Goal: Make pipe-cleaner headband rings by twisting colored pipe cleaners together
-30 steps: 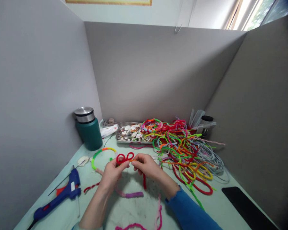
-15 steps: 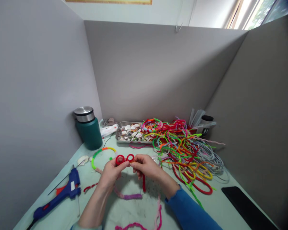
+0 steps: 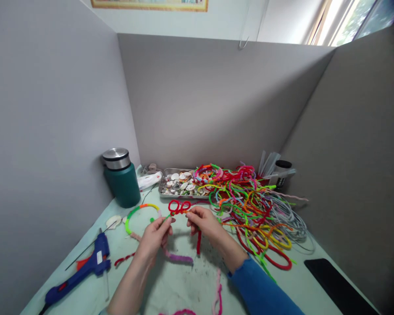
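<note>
A red pipe cleaner (image 3: 180, 205) bent into two round loops side by side stands up between my hands, above the table. My left hand (image 3: 156, 238) is closed in a pinch at the left end of its twisted base, where a bit of green shows. My right hand (image 3: 203, 221) pinches the right end, and a red length hangs beneath that hand. Behind and below my left hand lies a multicoloured pipe-cleaner band (image 3: 128, 223), green, orange and yellow, partly hidden by the hand. A purple pipe-cleaner end (image 3: 180, 259) curves out below it.
A blue glue gun (image 3: 95, 262) and green flask (image 3: 122, 181) are at left. Behind my hands sits a metal tray (image 3: 170, 195) of buttons. Tangled pipe cleaners (image 3: 249, 201) spread right, near a black flat object (image 3: 335, 284). Grey partitions surround the table.
The looped red pipe cleaner has moved up and slightly right. My left hand has shifted from covering the left loop to the base, and both loops now show clear of my fingers.
</note>
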Demonstrator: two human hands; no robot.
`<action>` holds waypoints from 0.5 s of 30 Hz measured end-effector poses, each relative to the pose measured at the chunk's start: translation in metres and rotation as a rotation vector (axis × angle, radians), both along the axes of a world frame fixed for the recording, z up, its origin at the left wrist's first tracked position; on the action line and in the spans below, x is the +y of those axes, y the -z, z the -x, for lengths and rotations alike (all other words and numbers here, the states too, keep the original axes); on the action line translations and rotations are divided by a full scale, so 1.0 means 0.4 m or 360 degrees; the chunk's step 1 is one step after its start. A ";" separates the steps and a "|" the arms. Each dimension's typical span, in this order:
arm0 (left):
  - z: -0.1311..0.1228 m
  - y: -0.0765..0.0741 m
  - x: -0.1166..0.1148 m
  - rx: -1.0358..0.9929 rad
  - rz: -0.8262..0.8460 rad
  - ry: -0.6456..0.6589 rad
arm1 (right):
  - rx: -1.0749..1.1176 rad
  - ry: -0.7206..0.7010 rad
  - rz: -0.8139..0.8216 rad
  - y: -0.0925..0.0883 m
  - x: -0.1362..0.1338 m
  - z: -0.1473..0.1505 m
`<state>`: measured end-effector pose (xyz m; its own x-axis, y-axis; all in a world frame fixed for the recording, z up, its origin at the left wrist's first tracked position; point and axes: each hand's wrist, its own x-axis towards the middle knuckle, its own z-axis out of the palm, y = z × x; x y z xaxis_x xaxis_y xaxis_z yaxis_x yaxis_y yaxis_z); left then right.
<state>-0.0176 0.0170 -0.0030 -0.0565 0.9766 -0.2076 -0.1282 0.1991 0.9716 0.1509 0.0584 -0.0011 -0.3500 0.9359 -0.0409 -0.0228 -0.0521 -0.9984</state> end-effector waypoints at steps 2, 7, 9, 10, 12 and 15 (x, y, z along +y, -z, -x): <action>0.003 0.003 0.001 -0.0046 0.0013 -0.0019 | -0.0066 -0.0046 -0.0109 0.002 0.002 0.000; 0.006 0.001 0.003 -0.0102 -0.0007 -0.0051 | -0.0154 -0.0101 -0.0222 0.012 0.012 0.000; 0.006 -0.001 0.004 -0.0113 -0.0055 -0.0122 | -0.0150 -0.0073 -0.0169 0.015 0.016 -0.001; 0.007 -0.002 0.004 -0.0115 -0.0072 -0.0159 | -0.0144 -0.0069 -0.0152 0.015 0.016 -0.002; 0.009 -0.006 0.004 -0.0093 -0.0077 -0.0186 | -0.0135 -0.0109 -0.0147 0.015 0.015 -0.004; 0.010 -0.012 0.000 0.0023 -0.0086 -0.0098 | -0.0188 -0.0208 -0.0181 0.013 0.005 -0.003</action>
<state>-0.0217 0.0170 0.0017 -0.1195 0.9809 -0.1533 -0.1243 0.1384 0.9825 0.1522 0.0606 -0.0061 -0.4675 0.8839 0.0146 0.0945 0.0664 -0.9933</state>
